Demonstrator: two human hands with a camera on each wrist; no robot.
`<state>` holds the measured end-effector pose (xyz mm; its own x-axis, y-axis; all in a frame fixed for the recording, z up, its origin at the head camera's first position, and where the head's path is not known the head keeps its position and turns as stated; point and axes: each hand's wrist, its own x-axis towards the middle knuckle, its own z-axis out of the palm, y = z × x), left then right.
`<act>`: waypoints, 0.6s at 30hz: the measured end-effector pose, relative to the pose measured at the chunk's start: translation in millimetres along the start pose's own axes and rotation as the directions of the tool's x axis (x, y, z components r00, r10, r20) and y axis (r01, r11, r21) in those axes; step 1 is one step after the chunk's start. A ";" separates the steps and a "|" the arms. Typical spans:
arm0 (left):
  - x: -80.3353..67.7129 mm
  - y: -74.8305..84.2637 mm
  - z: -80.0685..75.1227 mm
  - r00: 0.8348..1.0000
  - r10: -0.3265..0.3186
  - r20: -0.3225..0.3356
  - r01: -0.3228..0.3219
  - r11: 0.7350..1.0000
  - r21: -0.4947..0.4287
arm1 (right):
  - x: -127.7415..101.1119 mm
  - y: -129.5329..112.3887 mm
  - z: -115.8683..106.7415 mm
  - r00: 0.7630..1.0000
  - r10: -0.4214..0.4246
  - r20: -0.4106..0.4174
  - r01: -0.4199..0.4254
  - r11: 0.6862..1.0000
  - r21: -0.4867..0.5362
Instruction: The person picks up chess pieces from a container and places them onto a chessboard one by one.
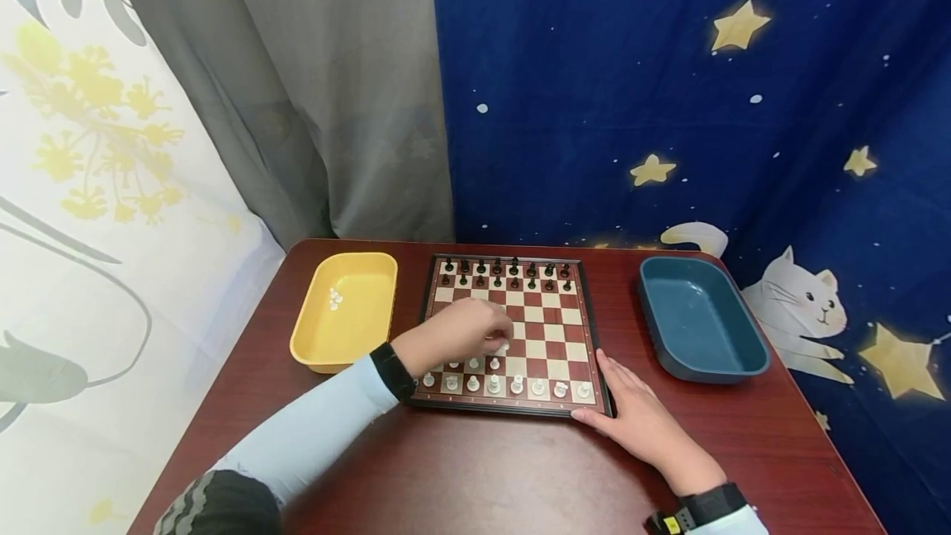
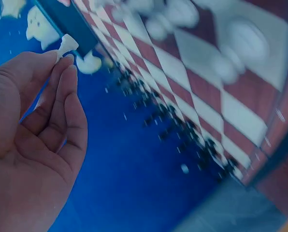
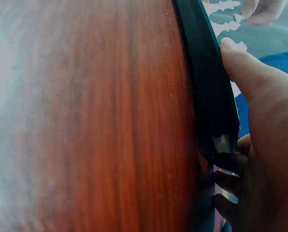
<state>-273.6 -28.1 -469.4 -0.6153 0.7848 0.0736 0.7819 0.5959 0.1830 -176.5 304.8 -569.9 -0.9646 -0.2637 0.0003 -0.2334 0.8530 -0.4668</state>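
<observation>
At the far left we see a yellow tray (image 1: 349,312) with a few white pieces in it, and to its right our left hand (image 1: 456,335) hovers over the chessboard (image 1: 553,329), fingertips pinching a white pawn (image 2: 66,45). We judge it best lifted straight up, clear of its neighbours. Our right hand (image 1: 642,423) rests on the counter (image 1: 475,477), fingers relaxed, steadying the board's near right corner.

Dark red wooden table (image 1: 461,477), chessboard (image 1: 553,329), yellow tray (image 1: 349,337), blue tray (image 1: 698,329)
</observation>
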 end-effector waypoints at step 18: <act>17.2 15.6 29.3 0.991 0.064 0.115 -0.070 0.996 0.049 | -0.9 -3.2 -1.9 1.000 -0.006 -0.004 0.006 1.000 0.004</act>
<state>-269.1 -0.3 -494.0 -0.5487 0.8355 -0.0278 0.8269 0.5473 0.1292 -175.1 303.2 -566.8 -0.9636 -0.2673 0.0065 -0.2388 0.8496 -0.4703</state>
